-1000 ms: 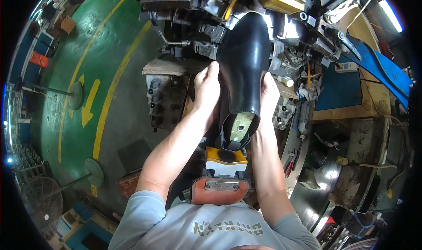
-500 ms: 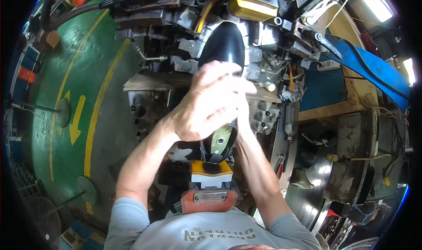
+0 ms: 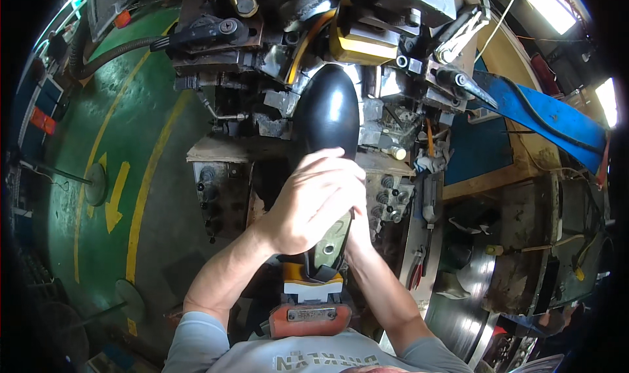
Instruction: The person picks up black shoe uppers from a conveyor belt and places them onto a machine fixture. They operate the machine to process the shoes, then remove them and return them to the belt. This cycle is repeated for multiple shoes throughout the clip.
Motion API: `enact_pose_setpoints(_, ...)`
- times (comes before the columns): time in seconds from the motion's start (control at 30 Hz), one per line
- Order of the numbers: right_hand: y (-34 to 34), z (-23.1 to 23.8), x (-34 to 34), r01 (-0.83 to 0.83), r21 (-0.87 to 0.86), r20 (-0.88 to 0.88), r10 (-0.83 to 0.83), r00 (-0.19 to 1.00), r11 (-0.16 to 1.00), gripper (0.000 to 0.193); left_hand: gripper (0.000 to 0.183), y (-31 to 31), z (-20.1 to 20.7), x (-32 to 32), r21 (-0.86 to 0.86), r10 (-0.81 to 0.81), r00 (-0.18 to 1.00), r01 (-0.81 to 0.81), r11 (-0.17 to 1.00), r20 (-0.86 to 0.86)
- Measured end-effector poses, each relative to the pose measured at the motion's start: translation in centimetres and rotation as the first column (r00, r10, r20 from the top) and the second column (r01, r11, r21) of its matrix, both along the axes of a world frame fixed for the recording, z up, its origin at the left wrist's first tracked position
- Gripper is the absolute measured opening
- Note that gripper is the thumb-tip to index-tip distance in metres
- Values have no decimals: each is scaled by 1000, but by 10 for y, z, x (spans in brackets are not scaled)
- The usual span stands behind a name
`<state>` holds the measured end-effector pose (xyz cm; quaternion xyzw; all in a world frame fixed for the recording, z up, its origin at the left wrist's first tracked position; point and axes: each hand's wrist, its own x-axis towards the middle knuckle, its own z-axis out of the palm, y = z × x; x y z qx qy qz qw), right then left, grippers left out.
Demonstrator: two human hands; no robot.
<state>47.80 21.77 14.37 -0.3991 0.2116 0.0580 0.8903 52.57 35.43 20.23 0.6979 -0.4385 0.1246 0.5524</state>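
Observation:
A black shoe upper (image 3: 329, 111) with a smooth, rounded toe points away from me at the middle. Inside its heel end shows the green shoe last (image 3: 333, 238), with a round hole in it. My left hand (image 3: 314, 199) lies across the middle of the shoe, its fingers closed over the top. On the shoe's right side my right hand (image 3: 357, 232) grips it, with its fingers largely hidden behind the left hand. The heel end overlaps the yellow-topped pad (image 3: 298, 274), which sits above an orange-red block (image 3: 310, 320) close to my body.
Metal machine parts surround the toe, with a yellow block (image 3: 363, 48) beyond it. Knobbed control panels (image 3: 213, 199) stand left and right below. A blue arm (image 3: 550, 117) reaches in from the right. Green floor with yellow markings (image 3: 118, 196) lies left.
The shoe has come nearer to me, its heel now overlapping the yellow pad. Both hands moved back with it and sit farther from the toe. The whole view has shifted slightly.

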Motion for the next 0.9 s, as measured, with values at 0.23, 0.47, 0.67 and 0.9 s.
enact_pose_setpoints(0.23, 8, -14, -5, 14, 282, -115, 20, 993, 959, 40, 48, -3, -65, -41, -352, -406, 70, -648, 676, -911)
enact_pose_setpoints(0.47, 7, -26, -5, 47, 309, -117, -11, 993, 950, 38, 38, -10, -91, -60, -26, 414, 702, -523, 852, -580)
enact_pose_setpoints(0.67, 5, -67, 12, 43, 277, 32, -54, 998, 960, 37, 39, -22, -116, -48, -330, -111, 326, -761, 559, -939)
enact_pose_setpoints(0.9, 8, -41, 1, 3, 347, 60, -25, 998, 938, 43, 41, -16, -119, -43, -403, -223, 349, -628, 666, -910)
